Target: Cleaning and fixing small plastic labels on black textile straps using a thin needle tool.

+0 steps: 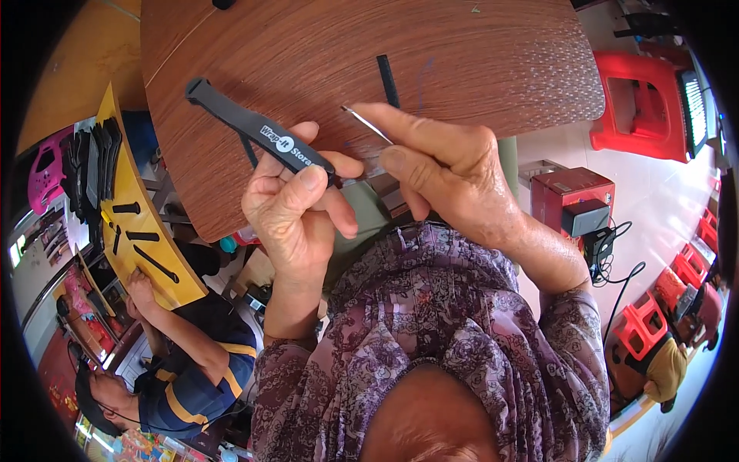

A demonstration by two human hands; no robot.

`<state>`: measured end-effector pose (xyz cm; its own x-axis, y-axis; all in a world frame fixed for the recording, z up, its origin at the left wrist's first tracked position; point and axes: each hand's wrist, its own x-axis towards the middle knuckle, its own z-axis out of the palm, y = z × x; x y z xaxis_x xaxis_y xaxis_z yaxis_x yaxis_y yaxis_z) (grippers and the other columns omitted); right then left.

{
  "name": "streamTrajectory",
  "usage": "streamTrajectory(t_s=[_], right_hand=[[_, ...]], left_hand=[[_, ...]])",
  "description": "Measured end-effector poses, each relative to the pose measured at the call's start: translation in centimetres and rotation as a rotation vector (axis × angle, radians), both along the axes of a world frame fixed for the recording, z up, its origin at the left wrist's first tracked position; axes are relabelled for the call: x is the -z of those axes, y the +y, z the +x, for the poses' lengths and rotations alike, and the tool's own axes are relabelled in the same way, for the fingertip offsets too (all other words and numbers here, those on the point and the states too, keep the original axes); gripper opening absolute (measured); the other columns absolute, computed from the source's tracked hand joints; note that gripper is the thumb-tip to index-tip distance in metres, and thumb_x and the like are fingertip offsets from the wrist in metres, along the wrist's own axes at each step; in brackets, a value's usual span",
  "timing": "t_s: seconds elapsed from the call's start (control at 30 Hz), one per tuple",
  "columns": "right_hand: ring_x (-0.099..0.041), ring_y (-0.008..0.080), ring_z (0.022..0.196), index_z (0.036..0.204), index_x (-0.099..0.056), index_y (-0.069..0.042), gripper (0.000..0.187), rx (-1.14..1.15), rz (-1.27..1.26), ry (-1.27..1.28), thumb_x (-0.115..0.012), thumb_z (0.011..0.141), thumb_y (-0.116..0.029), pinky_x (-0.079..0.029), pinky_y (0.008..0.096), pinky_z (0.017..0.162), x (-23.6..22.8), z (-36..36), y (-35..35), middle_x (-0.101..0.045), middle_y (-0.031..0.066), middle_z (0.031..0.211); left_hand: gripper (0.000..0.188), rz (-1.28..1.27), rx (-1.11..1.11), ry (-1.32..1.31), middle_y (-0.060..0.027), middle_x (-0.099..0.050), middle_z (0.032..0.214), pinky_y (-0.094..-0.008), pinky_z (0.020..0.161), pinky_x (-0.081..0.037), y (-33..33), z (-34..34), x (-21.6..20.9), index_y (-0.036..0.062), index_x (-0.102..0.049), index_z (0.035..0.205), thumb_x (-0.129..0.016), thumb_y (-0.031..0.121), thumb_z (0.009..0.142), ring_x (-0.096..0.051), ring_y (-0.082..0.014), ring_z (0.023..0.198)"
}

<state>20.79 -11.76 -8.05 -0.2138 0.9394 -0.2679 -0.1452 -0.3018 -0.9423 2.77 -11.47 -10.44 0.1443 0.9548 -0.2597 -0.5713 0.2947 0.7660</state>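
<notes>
i have the left hand (289, 208) closed on a dark gray strap (231, 115), the thumb pressing its lower end against the fingers; most of the strap sticks out past the grip, slanting up and left. with the right hand (462, 173) i pinch a thin metal tool (369, 126) between thumb and forefinger, its dark tip pointing up and left, near the strap but apart from it. beneath both hands i see the wooden table (477, 54), with a black strip (386, 78) lying just beyond the right forefinger. off to the right are a red box (566, 185) and a red stool (604, 108). well away on the left, a co-worker's hand (141, 291) is at a yellow board (132, 177) bearing black straps (126, 208).
</notes>
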Motion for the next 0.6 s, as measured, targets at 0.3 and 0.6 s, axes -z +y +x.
streamTrajectory(t_s=[0.3,0.6], right_hand=[[-0.06,0.0207,0.051,0.096,-0.059,0.003,0.018,-0.149,0.576,-0.408,-0.062,0.08,-0.002,-0.045,0.0309,0.045,2.3,-1.0,0.4,-0.059,0.0121,0.064],[-0.057,0.0318,0.046,0.064,-0.05,-0.001,0.018,-0.134,0.607,-0.347,-0.064,0.072,-0.009,-0.044,0.0388,0.041,2.5,-1.6,0.7,-0.054,0.0118,0.048]], left_hand=[[0.037,-0.038,0.009,-0.058,-0.0167,-0.061,0.069,-0.029,0.036,-0.049,-0.2,0.3,0.2,-0.0147,-0.047,0.113,-0.058,-0.008,0.078,-0.058,-0.025,0.042],[0.047,-0.038,-0.006,0.016,-0.0103,-0.064,0.088,-0.0194,0.067,-0.052,-0.2,0.8,-0.3,-0.0138,-0.049,0.114,-0.067,-0.007,0.071,-0.063,-0.0116,0.071]])
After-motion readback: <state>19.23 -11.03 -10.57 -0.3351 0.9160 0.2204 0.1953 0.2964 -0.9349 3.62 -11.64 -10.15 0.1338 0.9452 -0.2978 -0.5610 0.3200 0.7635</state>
